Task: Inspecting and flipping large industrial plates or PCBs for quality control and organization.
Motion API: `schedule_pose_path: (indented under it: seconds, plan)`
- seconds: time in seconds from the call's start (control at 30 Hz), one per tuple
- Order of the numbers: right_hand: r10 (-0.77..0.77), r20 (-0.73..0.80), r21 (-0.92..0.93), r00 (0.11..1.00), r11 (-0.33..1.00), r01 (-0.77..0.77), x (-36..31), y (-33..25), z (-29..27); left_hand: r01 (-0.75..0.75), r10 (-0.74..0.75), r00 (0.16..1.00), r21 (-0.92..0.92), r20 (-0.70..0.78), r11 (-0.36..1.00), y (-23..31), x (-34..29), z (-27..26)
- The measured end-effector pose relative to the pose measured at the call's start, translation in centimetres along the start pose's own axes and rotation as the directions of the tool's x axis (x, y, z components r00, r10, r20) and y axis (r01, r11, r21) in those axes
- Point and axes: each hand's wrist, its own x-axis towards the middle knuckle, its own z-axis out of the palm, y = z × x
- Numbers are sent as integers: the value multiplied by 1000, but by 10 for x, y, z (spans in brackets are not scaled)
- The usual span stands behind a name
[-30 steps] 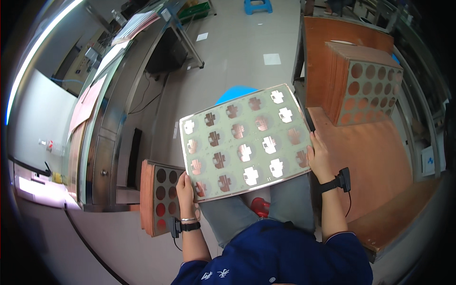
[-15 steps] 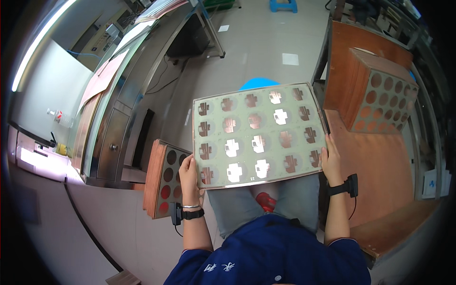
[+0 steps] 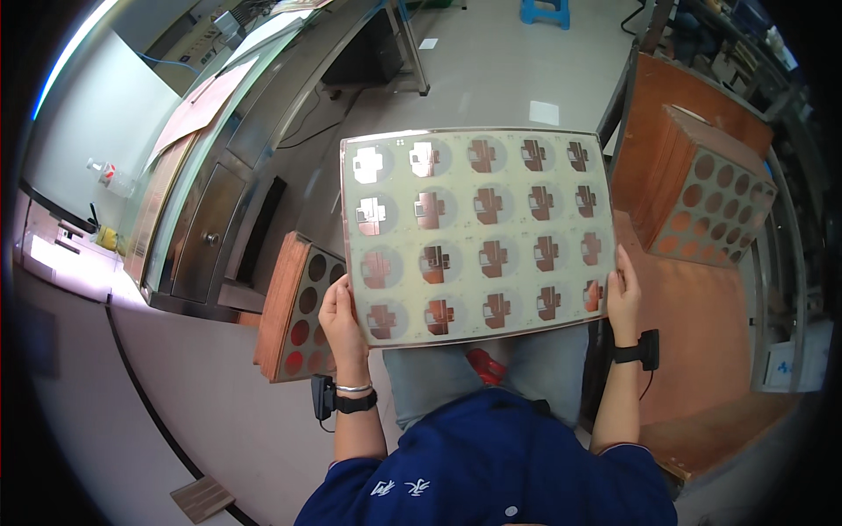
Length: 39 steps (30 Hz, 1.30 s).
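A pale green circuit board panel [image 3: 462,250] with rows of copper-coloured pads spans the space above my lap. Its thin edge is shiny, and a few pads at the far left corner gleam white. My left hand [image 3: 338,317] is closed on the panel's near left edge, thumb along the rim. On the opposite side, my right hand [image 3: 624,291] grips the right edge near its lower corner. Part of the fingers of both hands is hidden behind the panel.
To the left stands a stack of copper-edged panels [image 3: 285,307] with round spots. A larger similar stack [image 3: 715,197] rests on a brown wooden rack [image 3: 693,307] at right. A steel workbench [image 3: 210,228] lies far left, a blue stool [image 3: 545,12] farther off.
The panel has been turned over or around; I cannot tell which. Small dots once near its near edge now sit near the far edge. Both hands still hold its sides.
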Motion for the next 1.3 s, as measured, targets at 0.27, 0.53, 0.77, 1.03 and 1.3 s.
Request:
schedule_pose_path:
  seconds: [0.27, 0.53, 0.77, 1.03, 1.3]
  plan:
    - [129, 159, 754, 979, 624, -204, 0, 1, -52, 43, -38, 998, -89, 59, 995, 13, 4, -8]
    - [61, 249, 836, 967, 490, -246, -20, 3, -51, 223, -151, 889, -122, 433, 967, 34, 18, -20]
    - [150, 218, 933, 964, 259, -251, -29, -18, -10, 213, 7, 953, -687, 303, 694, 28, 2, 27]
    - [41, 281, 915, 959, 290, -281, -59, -17, 19, 412, -138, 868, -535, 477, 738, -7, -47, 94]
    - [198, 190, 888, 962, 383, -254, -39, -1, -56, 466, -194, 818, -427, 541, 775, -24, -17, 42]
